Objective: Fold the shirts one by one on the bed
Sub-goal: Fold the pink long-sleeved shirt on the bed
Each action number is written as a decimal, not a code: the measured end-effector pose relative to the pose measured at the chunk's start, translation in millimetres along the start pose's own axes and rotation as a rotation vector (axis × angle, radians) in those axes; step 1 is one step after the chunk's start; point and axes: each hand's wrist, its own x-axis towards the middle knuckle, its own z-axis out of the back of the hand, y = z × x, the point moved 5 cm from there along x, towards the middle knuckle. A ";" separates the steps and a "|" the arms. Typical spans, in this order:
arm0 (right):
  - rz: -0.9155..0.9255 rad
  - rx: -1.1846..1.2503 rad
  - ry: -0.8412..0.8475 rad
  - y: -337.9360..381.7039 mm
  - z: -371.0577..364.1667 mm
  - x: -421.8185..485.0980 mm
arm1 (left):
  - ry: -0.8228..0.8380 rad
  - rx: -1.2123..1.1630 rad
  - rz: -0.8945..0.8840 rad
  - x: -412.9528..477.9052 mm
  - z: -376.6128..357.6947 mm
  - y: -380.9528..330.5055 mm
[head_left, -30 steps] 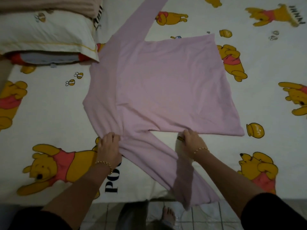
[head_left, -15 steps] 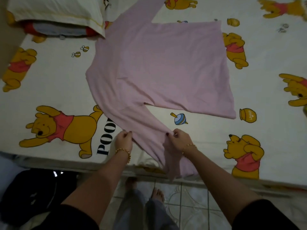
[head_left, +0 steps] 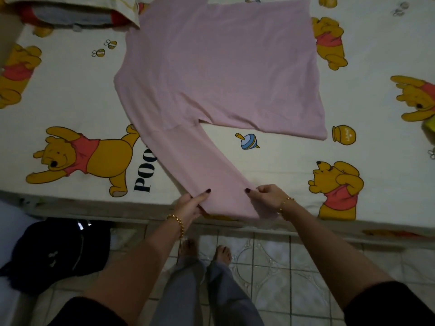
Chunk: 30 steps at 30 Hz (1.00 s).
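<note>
A pink long-sleeved shirt [head_left: 219, 67] lies spread flat on the bed [head_left: 294, 165], which has a cream sheet printed with yellow bears. Its near sleeve [head_left: 200, 168] runs diagonally down to the bed's front edge. My left hand [head_left: 191, 204] pinches the left side of the sleeve's cuff, thumb on top. My right hand [head_left: 268, 196] grips the right side of the same cuff. The cuff end hangs slightly over the mattress edge. The far sleeve is cut off at the top of the view.
A pillow [head_left: 77, 12] lies at the bed's top left, touching the shirt's shoulder. A black bag [head_left: 61, 252] sits on the tiled floor at the lower left. My feet [head_left: 204, 252] stand on the tiles by the bed edge. A yellow-green item [head_left: 429, 128] shows at the right border.
Both hands slid down the near sleeve from the armpit to the cuff and drew it straight toward the bed's front edge. The view tilted down toward the floor.
</note>
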 end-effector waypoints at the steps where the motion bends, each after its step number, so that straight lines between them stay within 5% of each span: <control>1: -0.005 0.004 0.001 -3.9 -1.0 -1.9 | 0.001 0.058 0.007 -2.4 1.1 3.8; 7: 0.018 -0.261 -0.092 -15.3 -1.6 -5.6 | 0.034 0.643 0.076 -0.8 15.3 22.7; 13: 0.067 -0.287 -0.273 -3.5 12.5 -9.1 | -0.049 0.892 -0.062 0.1 31.8 -10.0; 22: 0.122 -0.309 -0.321 54.0 37.0 19.0 | -0.114 0.845 -0.295 26.8 45.4 -98.3; 30: 0.158 -0.306 -0.406 89.7 60.6 58.6 | -0.166 1.126 -0.488 74.5 64.6 -168.5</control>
